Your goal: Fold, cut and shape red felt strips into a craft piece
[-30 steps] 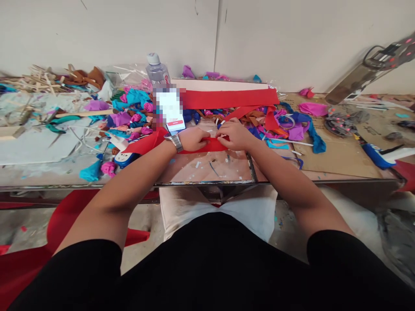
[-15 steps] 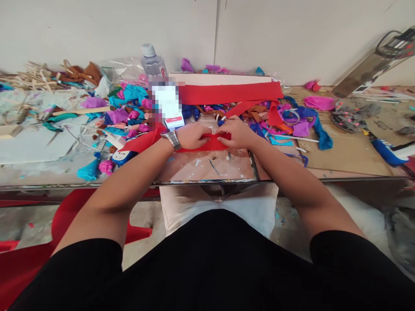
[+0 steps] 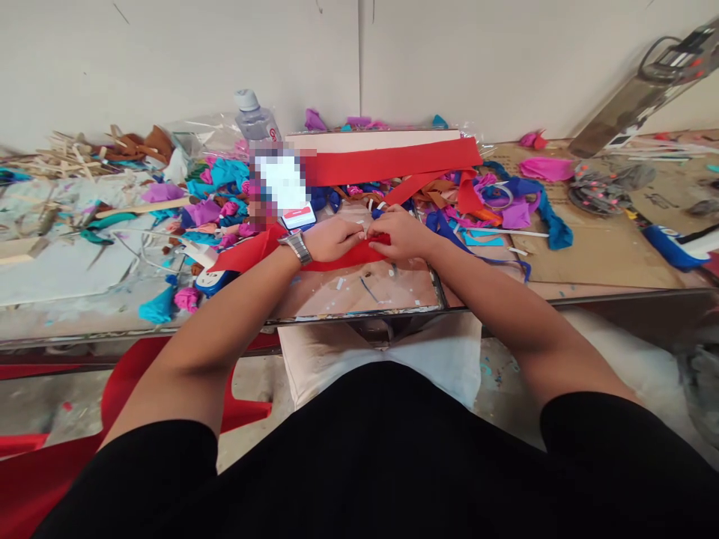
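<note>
A strip of red crepe-like paper [image 3: 351,260] stretches along the table's front, its left part under my left wrist. My left hand [image 3: 334,239], with a metal watch [image 3: 300,248] on the wrist, is closed, thumb and fingers pinching at the strip's upper edge. Close beside it, my right hand [image 3: 401,233] curls over the strip's gathered right end, fingertips pressed on the red folds. Both sets of fingertips nearly touch, and the pinched paper is partly hidden. Behind my hands lies a wider red strip [image 3: 393,163], flat on the pile.
A lit phone [image 3: 281,183] leans before a plastic bottle [image 3: 255,120]. Colourful scraps, a tape roll [image 3: 499,196] and wooden sticks [image 3: 73,153] litter the table. At left front sits a blue-white power strip [image 3: 213,281]; a dark tall bottle [image 3: 618,105] leans at right.
My hands have come closer together over the red strip. My left thumb has shifted up toward the right fingertips. The whole view has turned slightly.
</note>
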`<state>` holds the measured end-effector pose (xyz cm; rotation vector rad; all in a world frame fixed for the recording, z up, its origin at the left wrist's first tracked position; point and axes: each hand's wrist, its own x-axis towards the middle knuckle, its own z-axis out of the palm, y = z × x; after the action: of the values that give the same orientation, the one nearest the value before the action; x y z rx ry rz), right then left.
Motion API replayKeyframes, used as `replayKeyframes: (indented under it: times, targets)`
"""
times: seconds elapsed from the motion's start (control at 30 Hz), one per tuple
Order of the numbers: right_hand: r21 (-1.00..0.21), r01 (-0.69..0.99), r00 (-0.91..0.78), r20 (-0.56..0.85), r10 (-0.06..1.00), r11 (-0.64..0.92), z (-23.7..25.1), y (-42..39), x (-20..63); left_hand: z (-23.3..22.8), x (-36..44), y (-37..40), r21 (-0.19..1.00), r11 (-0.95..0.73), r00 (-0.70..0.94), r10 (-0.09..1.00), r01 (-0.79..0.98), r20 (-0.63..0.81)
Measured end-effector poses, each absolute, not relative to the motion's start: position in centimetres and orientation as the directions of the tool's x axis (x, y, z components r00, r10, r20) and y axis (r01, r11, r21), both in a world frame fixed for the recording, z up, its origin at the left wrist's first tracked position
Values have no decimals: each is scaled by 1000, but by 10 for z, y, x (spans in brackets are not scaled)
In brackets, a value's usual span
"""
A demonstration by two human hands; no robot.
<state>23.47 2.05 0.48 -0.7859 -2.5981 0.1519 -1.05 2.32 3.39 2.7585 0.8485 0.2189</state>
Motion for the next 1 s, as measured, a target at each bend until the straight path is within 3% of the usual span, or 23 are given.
replayKeyframes:
  times: [0.17,0.33,1.0]
  targets:
    - [-206,507,-752,369,546,837,5,20,236,33,-11,25,301,-781,805,590,547,70]
    - [-205,515,-748,367,553,832,5,20,235,30,-12,24,354,-810,845,527,468,88]
    - [-275,494,-729,387,565,825,5,22,236,29,-13,26,264,-840,859,507,474,72]
